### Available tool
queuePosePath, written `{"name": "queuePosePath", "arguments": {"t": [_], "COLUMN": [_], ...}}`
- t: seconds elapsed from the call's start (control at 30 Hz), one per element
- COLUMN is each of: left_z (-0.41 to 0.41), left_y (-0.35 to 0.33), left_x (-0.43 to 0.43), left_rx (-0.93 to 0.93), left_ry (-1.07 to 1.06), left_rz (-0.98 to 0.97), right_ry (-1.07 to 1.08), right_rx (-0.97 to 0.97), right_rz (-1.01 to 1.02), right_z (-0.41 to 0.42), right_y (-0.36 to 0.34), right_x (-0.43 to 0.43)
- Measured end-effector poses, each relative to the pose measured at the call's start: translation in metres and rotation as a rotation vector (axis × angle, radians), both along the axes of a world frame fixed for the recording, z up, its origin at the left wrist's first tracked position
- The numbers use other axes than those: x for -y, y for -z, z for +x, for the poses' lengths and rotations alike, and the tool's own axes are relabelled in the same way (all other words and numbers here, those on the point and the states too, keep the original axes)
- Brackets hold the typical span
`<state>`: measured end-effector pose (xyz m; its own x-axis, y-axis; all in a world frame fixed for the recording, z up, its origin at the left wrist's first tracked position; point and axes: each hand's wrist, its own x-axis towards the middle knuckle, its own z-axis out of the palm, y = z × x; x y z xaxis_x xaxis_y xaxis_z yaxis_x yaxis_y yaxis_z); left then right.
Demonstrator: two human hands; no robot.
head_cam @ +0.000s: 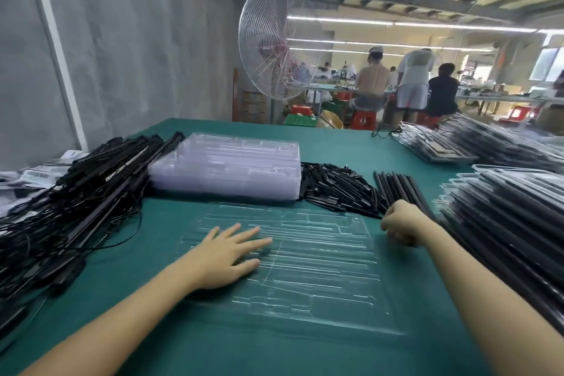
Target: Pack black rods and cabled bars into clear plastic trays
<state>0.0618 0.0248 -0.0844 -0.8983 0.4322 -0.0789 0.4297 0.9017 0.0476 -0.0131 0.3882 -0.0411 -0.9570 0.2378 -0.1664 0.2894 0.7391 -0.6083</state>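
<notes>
Left hand [227, 256], fingers spread, flattens an empty clear moulded plastic tray [305, 265] on green table [351, 143]; curled right hand [401, 223], grip unclear, probably reaches for long black rods [396, 189] next.

Grey wall [128, 40], caged fan [274, 43], strip lights [412, 24]

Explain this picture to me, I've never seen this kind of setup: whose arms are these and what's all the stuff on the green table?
This is one picture from a camera worn on a person's head, looking down at their own bare hands. The left hand lies flat, fingers spread, on an empty clear tray on the green table. The right hand is curled by a bundle of black rods; whether it grips anything is unclear. Behind lie a stack of empty trays, a pile of short black pieces, and cabled bars at left. Filled trays sit right.
</notes>
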Motion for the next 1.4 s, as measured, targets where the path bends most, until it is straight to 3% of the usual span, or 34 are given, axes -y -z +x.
{"name": "queuePosePath", "arguments": {"t": [0.13, 0.33, 0.53, 0.7, 1.07, 1.3, 1.4], "left_z": [-0.005, -0.009, -0.014, -0.027, -0.068, -0.079, -0.078], "left_y": [0.008, 0.018, 0.012, -0.018, -0.047, -0.013, -0.010], "left_x": [0.001, -0.002, -0.002, -0.006, 0.001, 0.024, 0.022], "left_rx": [-0.036, -0.089, 0.030, 0.069, 0.032, -0.101, -0.136], "left_ry": [0.004, -0.026, -0.021, -0.075, -0.196, -0.371, -0.362], "left_rz": [0.040, 0.075, 0.099, 0.449, 0.845, 1.019, 1.032], "right_ry": [0.149, 0.207, 0.234, 0.248, 0.271, 0.215, 0.355], "right_rx": [-0.264, -0.209, -0.160, -0.104, -0.005, -0.110, -0.208], "right_rz": [0.353, 0.489, 0.553, 0.604, 0.601, 0.770, 0.629], "right_z": [-0.001, -0.007, -0.016, -0.021, -0.026, -0.025, -0.023], "right_y": [0.003, 0.019, 0.017, 0.015, 0.007, 0.017, 0.014], "right_x": [-0.005, -0.014, -0.017, -0.014, -0.016, -0.005, -0.005]}}
